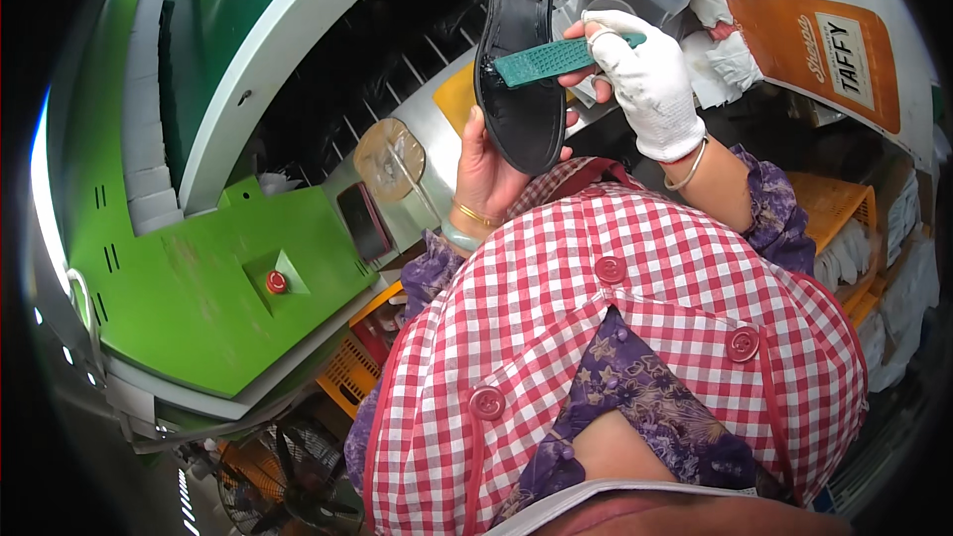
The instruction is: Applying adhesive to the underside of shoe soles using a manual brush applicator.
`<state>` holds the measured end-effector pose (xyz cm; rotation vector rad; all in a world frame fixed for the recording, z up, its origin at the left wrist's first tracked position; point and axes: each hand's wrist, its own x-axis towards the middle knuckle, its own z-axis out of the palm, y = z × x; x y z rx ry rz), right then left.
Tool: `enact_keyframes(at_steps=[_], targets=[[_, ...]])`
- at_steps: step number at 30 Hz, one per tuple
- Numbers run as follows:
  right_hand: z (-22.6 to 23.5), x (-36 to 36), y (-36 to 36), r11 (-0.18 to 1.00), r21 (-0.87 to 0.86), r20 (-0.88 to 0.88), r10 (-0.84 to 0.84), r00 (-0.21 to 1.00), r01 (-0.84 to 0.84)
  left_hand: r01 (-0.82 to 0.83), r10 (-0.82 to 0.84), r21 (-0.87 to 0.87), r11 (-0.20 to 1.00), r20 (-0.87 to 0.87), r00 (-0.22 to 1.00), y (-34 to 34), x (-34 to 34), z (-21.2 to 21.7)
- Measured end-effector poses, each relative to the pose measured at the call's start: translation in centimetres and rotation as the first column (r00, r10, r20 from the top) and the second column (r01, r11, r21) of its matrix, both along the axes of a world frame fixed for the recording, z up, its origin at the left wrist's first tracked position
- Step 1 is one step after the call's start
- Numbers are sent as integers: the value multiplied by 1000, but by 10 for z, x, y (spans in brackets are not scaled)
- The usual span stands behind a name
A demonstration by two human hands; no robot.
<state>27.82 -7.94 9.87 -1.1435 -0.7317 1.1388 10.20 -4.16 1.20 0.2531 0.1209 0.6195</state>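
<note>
Glossy black shoe sole [521, 65], gridded heel

The bare left hand [486, 174] held a black shoe sole [521, 65] upright; the gloved right hand [645, 79] pressed a green brush [546, 62] across it.

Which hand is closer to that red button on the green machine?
Left. The left hand holds the black sole, up and right of the red button; the gloved right hand is farther right.

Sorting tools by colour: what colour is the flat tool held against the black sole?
Teal green, with a textured face; the tool shows clearly in the head view, gripped by the gloved right hand.
</note>
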Motion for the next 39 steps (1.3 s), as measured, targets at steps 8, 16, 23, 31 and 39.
enact_keyframes(at_steps=[8, 16, 23, 31, 39], targets=[[-1, -6, -10, 988, -96, 70, 131, 989, -124, -4, 12, -110, 994, 77, 997, 5, -2, -4], [-1, -13, -7, 949, -201, 161, 276, 948, -242, -26, 1, -124, 992, -194, 981, 11, -14, -17], [0, -13, 16, 847, -280, 218, 515, 829, -453, 115, -130, -97, 989, -167, 977, 15, -27, -22], [-9, -30, 42, 754, -300, 177, 646, 742, -585, 188, -214, -111, 976, -314, 925, 26, -47, -25], [-14, -38, 49, 749, -302, 181, 653, 736, -590, 272, -260, -43, 961, -467, 845, 46, -67, -42]])
